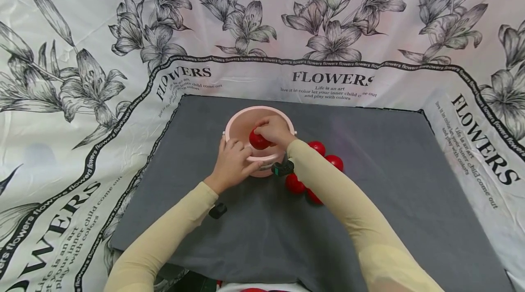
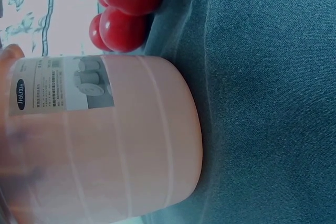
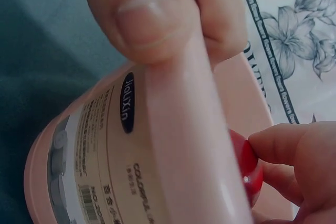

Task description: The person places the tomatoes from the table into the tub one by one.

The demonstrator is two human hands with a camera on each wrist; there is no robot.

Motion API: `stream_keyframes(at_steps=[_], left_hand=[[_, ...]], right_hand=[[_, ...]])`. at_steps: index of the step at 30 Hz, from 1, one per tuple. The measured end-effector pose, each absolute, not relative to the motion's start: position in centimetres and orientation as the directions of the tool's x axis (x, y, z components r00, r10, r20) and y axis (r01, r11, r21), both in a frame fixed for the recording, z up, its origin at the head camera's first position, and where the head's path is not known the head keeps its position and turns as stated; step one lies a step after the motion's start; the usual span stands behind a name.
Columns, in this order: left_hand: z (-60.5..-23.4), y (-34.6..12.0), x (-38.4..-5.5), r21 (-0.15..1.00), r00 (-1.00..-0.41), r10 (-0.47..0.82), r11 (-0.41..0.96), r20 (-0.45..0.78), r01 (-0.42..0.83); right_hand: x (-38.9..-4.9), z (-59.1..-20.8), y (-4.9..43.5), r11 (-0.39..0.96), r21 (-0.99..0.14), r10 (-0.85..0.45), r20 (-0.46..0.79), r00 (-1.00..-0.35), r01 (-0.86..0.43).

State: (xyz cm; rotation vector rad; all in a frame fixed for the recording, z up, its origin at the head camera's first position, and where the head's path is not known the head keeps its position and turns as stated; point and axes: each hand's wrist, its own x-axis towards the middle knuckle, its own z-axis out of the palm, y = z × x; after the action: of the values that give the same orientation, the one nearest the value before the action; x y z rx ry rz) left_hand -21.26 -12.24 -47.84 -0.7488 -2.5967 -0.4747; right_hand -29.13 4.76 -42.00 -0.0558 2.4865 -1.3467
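1. Right hand [image 1: 275,130]: pinches one round red object [image 1: 257,139] between thumb and fingers; fingers closed down to its width.
2. That object sits within the mouth of the pink bucket [image 1: 260,108], inside the rim outline. The right wrist view has the near rim hiding part of it. Depth and contact with the bottom: can't tell.
3. Left hand [image 1: 234,160]: grips the bucket's near-left rim, thumb outside, fingers over the edge into the mouth. No gap visible at the rim.
4. Bucket: upright on the dark gray cloth [image 1: 410,192], printed label [image 2: 63,83] on its outer wall.
5. Four more red objects [image 1: 295,184] lie on the cloth, right of the bucket, bunched near the right forearm, which partly hides some.
6. Floral sheet [image 1: 262,75] behind and on both sides.
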Motion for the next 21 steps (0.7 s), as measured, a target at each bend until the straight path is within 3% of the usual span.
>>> stream_keyframes(at_steps=[21], left_hand=[[-47.75, -12.33, -21.29, 0.198, -0.774, 0.422, 0.805, 0.472, 0.559]], right_hand=[[-29.42, -42.63, 4.37, 0.656, -0.752, -0.148, -0.212, -0.966, 0.064]])
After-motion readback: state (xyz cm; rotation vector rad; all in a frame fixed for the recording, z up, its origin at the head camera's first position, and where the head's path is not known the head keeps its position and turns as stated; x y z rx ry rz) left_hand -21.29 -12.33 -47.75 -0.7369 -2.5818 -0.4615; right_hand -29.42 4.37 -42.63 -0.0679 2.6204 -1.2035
